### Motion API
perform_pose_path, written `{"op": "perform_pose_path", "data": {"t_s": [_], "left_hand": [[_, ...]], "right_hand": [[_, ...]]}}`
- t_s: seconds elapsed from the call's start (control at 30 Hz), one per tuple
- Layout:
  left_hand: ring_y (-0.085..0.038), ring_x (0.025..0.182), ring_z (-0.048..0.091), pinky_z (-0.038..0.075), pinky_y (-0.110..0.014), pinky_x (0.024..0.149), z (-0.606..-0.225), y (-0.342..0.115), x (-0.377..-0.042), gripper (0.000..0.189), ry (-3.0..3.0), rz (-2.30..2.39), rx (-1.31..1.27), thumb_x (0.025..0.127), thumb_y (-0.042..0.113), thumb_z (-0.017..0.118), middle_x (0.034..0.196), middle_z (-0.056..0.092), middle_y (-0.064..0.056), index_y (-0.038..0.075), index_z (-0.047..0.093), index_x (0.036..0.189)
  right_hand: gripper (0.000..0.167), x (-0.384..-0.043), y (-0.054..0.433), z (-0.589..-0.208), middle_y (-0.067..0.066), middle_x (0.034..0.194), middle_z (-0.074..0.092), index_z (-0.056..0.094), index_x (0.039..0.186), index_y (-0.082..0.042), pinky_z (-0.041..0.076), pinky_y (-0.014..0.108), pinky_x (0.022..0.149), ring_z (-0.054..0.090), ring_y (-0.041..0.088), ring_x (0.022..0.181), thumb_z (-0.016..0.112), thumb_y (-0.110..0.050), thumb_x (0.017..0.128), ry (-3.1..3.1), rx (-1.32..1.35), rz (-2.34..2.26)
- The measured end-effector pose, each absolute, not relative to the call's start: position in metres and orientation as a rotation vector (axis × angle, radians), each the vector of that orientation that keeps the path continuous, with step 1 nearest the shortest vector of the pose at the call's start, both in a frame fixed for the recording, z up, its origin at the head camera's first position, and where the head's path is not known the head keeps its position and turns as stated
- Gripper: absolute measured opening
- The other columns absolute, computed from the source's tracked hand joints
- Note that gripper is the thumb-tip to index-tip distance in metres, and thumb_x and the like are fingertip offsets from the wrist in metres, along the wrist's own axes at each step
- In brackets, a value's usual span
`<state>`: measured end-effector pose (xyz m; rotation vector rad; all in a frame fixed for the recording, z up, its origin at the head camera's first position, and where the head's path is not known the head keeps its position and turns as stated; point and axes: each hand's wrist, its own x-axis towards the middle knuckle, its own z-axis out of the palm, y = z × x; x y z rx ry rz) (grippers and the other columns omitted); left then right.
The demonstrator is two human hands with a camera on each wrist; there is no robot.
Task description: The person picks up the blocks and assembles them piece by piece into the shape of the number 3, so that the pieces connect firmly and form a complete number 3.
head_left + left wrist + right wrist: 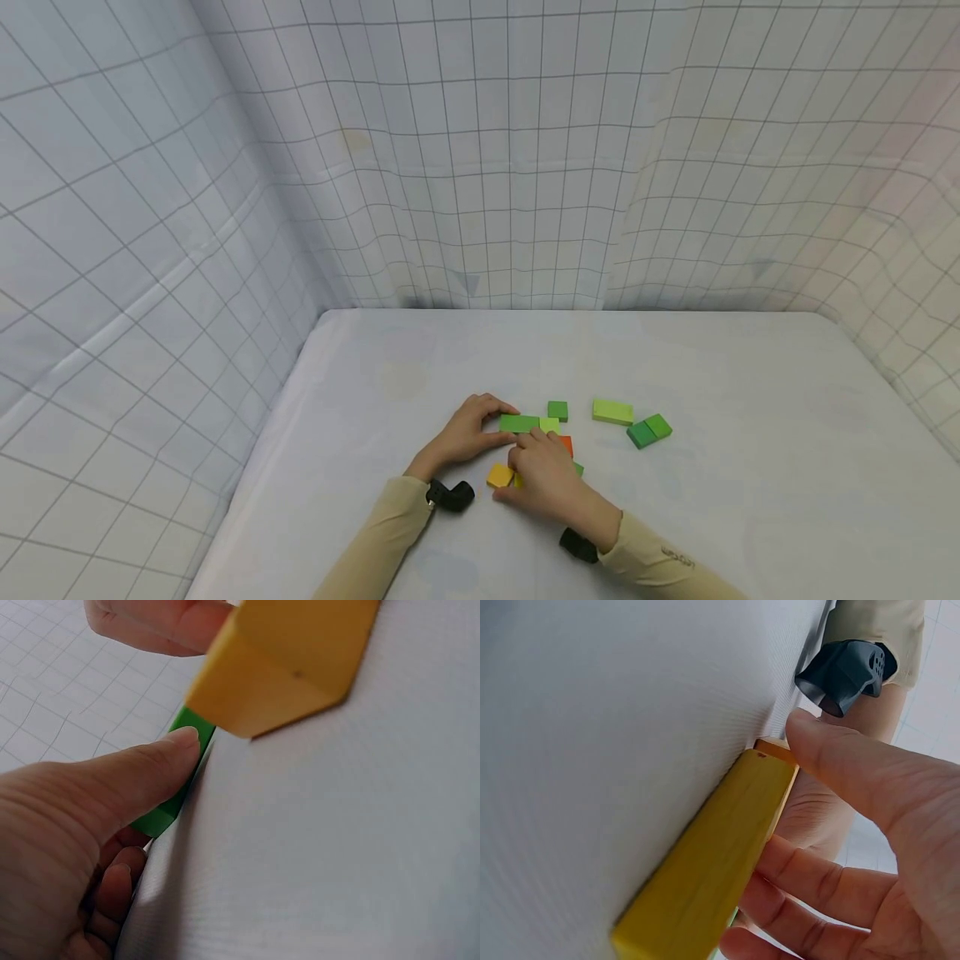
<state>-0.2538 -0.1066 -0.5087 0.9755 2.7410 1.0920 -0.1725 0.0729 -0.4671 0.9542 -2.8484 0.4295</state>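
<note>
My left hand (468, 429) pinches the left end of a long green block (519, 423), its thumb along the near side. A lime cube (549, 425) continues the row to the right. My right hand (547, 475) reaches in from the right, with its thumb and index finger at opposite sides of a yellow-orange block (499, 476). In the right wrist view, a long yellow block (705, 855) lies in front of the yellow-orange one (775, 748). That right hand partly hides the yellow block, a red block (567, 445) and a green piece (579, 469).
Behind the row sits a small green cube (557, 409). Farther right lie a lime block (612, 412), a dark green cube (641, 434) and a brighter green cube (659, 426) side by side. The white table (750, 467) meets gridded white curtains (480, 167) at the back and sides.
</note>
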Motion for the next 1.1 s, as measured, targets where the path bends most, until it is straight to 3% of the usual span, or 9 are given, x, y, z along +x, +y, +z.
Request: {"op": "perform_pose_path", "data": {"t_s": [0.4,1.1], "left_hand": [[-0.013,0.100,0.047,0.037,-0.034,0.087,-0.5086,-0.1064,-0.2540,0.035,2.737,1.102,0.965,0.085,0.032,0.073,0.108,0.059,0.007,0.020,0.065,0.117],[-0.012,0.099,0.047,0.037,-0.034,0.087,-0.5089,-0.1074,-0.2544,0.035,2.738,1.099,0.991,0.085,0.030,0.073,0.108,0.059,0.008,0.020,0.065,0.117]], "right_hand": [[0.037,-0.1719,0.0746,-0.4665,-0.010,0.071,0.044,0.062,0.069,-0.017,0.031,0.032,0.067,0.037,0.012,0.070,0.080,-0.049,0.071,-2.826,0.940,0.424],[0.036,-0.1710,0.0747,-0.4683,-0.006,0.082,0.057,0.068,0.077,-0.017,0.035,0.032,0.068,0.048,0.014,0.079,0.079,-0.051,0.071,-2.808,0.982,0.399]]}}
